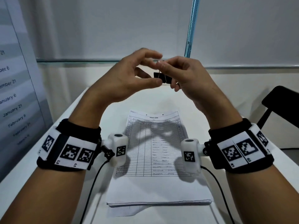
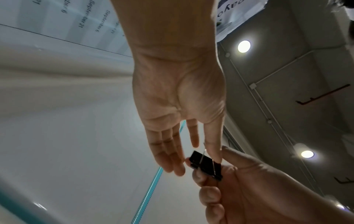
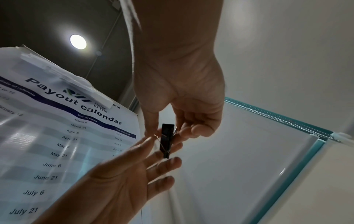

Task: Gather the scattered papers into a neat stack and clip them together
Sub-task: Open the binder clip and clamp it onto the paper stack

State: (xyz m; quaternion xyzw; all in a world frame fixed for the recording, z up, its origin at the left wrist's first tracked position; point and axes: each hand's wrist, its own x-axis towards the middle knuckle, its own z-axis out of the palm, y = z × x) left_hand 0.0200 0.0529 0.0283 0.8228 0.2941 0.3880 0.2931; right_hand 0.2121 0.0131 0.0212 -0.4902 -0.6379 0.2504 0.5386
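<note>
A neat stack of papers with a printed stock card form on top lies on the white table. Both hands are raised above its far end. My right hand pinches a black binder clip by its body and wire handle, fingers curled round it. My left hand meets it from the left. Its fingers stay fairly straight, with the thumb against the clip and the index fingertip at the wire handle. The clip hangs in the air, apart from the papers.
A payout calendar poster stands along the left edge of the table. A black chair sits at the right. The wall with a teal zip strip runs behind. Camera cables trail off both wrists beside the stack.
</note>
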